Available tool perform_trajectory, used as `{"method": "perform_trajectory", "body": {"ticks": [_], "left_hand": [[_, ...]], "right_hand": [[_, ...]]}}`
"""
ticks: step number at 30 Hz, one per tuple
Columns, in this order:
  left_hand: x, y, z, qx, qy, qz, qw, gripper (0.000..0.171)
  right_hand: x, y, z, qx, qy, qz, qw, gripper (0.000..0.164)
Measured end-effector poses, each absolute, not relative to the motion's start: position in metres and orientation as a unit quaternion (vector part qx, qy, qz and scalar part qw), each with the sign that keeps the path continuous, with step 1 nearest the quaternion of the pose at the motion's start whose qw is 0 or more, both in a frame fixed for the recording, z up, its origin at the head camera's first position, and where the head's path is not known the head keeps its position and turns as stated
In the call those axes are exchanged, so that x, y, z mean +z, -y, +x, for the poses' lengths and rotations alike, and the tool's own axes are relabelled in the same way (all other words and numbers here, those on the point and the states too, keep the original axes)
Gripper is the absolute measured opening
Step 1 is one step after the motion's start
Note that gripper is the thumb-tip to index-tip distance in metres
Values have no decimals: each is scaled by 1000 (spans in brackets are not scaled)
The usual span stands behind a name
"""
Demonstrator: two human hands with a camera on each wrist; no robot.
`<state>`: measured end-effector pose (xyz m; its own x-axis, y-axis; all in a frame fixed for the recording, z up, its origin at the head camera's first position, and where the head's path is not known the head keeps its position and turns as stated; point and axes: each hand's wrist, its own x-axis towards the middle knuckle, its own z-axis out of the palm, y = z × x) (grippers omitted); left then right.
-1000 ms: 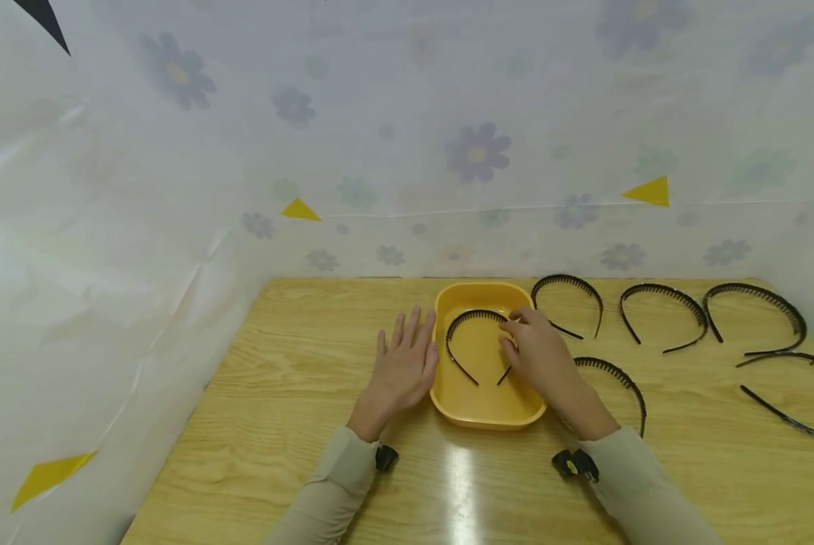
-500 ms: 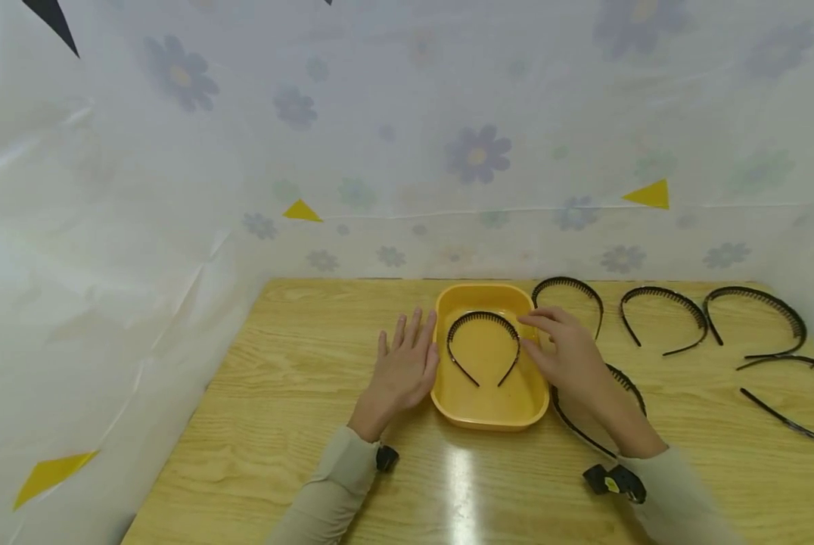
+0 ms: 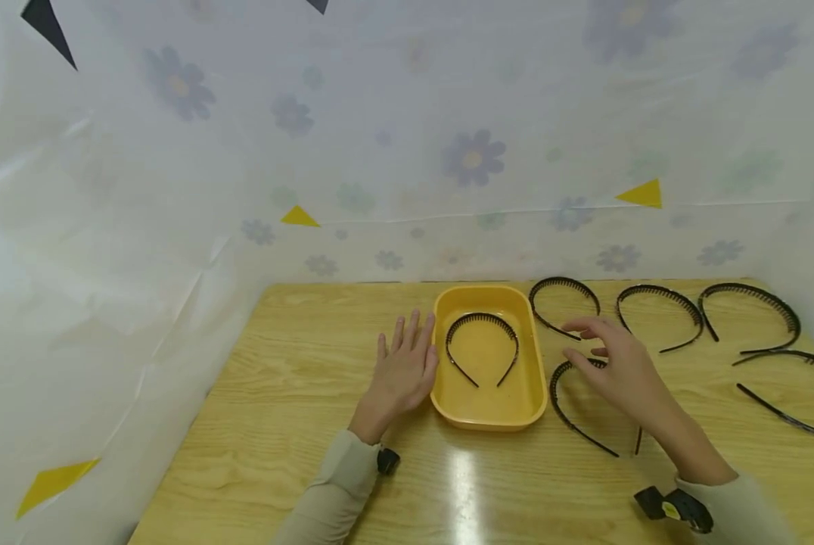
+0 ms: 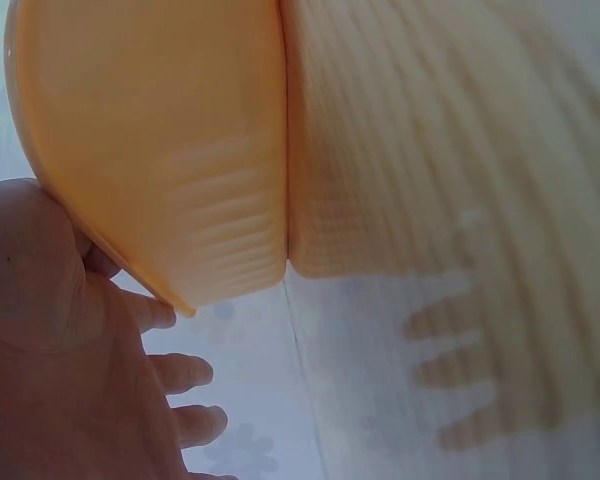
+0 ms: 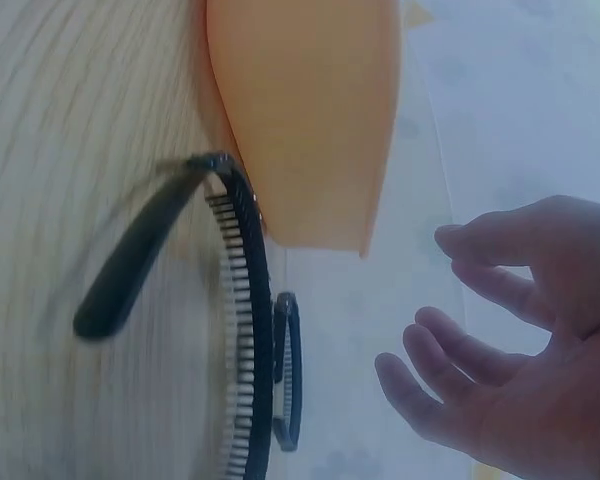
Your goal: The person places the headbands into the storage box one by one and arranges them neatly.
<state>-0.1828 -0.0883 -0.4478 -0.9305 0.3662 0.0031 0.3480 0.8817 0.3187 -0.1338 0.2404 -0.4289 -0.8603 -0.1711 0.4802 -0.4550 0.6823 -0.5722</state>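
Moved since the earlier frame: right hand [image 3: 628,375], shifted rightward from the yellow tray [image 3: 489,416] to above the near headband [image 3: 554,390]; fingers loosely bent, thumb apart, nothing held. Near headband: on the table [image 3: 298,424], just right of the tray, partly covered by that hand. Left hand [image 3: 403,375]: fingers straight, laid against the tray's left side, presumably steadying it. Inner headband [image 3: 482,316]: black, inside the tray, ends toward the person, seemingly turned to suit the tray's length. Four further headbands [image 3: 660,289]: right and beyond, likely spread against tangling. Table: wood-grained, glossy. Backdrop [image 3: 380,98]: whitish sheeting, faint flowers, yellow triangles [image 3: 641,194].
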Motion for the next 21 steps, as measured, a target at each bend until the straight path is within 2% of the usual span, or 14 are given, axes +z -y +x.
{"method": "perform_trajectory", "body": {"ticks": [7,13,21], "left_hand": [[-448,88,-183,163,-969,187,27,57],[-454,89,-184,170,-967,188,23,58],[-451,89,-184,179,-965,191,25,57]], "right_hand": [[-441,-269,-135,373,900,139,177,37],[-453,-291,-141,368,909,143,133,29],[-460,-315,-141,367,916,145,68,34]]}}
